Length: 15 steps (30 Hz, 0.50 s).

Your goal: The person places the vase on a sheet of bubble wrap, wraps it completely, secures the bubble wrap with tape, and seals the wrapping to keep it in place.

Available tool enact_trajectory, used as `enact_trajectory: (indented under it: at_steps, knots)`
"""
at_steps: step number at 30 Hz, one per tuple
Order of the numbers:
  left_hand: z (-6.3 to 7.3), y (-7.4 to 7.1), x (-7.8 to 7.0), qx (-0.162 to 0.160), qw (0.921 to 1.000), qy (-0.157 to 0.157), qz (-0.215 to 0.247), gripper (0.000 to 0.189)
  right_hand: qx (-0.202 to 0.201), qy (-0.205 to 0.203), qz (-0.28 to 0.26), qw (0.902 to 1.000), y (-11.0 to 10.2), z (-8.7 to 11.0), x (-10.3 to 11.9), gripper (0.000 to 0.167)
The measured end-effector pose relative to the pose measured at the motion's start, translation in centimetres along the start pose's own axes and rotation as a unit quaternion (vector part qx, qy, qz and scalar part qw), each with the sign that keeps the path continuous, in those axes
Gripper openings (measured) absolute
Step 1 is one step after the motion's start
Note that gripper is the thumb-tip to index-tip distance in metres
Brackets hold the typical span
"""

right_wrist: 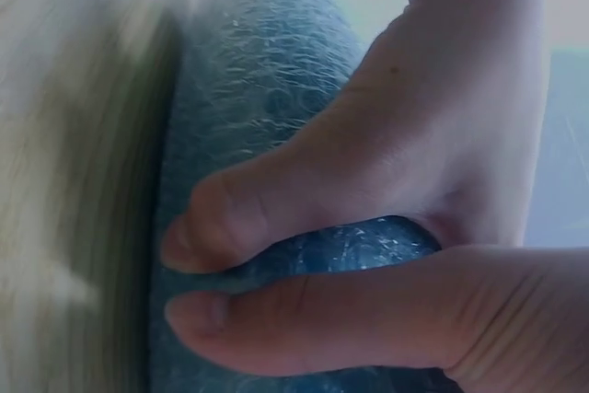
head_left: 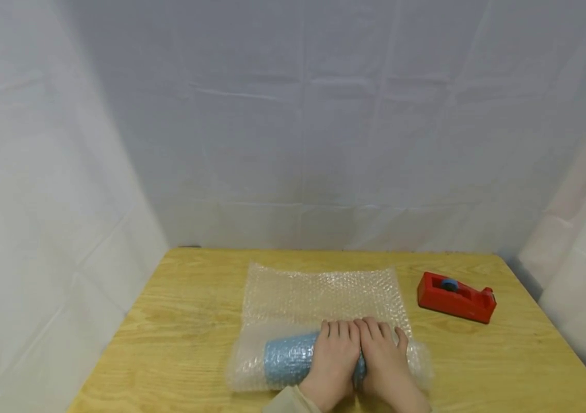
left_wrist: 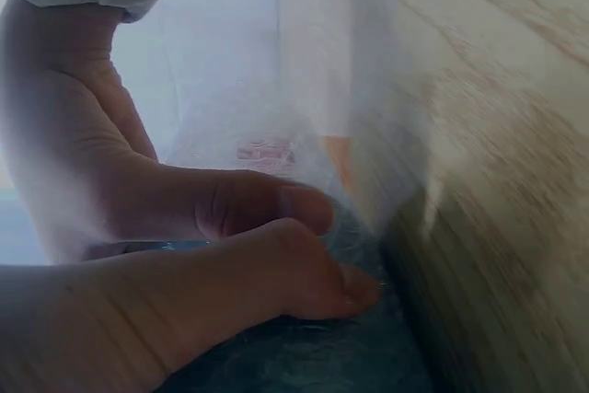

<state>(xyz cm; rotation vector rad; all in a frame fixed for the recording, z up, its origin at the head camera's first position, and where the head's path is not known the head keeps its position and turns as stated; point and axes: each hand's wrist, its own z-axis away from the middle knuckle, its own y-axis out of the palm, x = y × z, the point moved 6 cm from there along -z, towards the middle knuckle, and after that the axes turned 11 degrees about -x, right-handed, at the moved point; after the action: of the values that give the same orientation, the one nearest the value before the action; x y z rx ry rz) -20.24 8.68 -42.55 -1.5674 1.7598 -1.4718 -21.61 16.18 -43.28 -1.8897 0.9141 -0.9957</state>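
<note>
A blue cylindrical object [head_left: 288,358], shaped like a tumbler, lies on its side inside clear bubble wrap [head_left: 324,292]. The sheet's far part lies flat on the table, while its near part is rolled over the cylinder. My left hand [head_left: 331,358] grips the roll around its middle, fingers over the top. Right beside it, my right hand [head_left: 386,361] holds the roll the same way. Both wrist views show the two thumbs close together on the near side of the bubble-wrapped cylinder [right_wrist: 267,52]. The hands cover the cylinder's right part.
A red tape dispenser [head_left: 455,298] with a blue-cored roll stands right of the bubble wrap. The wooden table [head_left: 169,350] extends to both sides. White sheeting [head_left: 293,143] hangs behind the table and along its left and right.
</note>
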Motion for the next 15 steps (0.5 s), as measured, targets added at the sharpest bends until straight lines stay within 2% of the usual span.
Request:
enact_trajectory:
  at_steps: [6,12,15]
  knots:
    - [0.0,-0.4,0.2,0.021,0.9997,0.002,0.014,0.073,0.051,0.011,-0.004,0.9986,0.0,-0.1,0.0,0.092]
    - [0.0,-0.5,0.4,0.012,0.9996,0.003,0.024,0.076,0.068,0.015,-0.015,0.9974,-0.2,0.4,0.1,0.097]
    - [-0.1,-0.2,0.5,0.024,0.9991,0.006,0.035,0.078,0.083,0.027,-0.009,0.9961,-0.1,0.9,0.2,0.099]
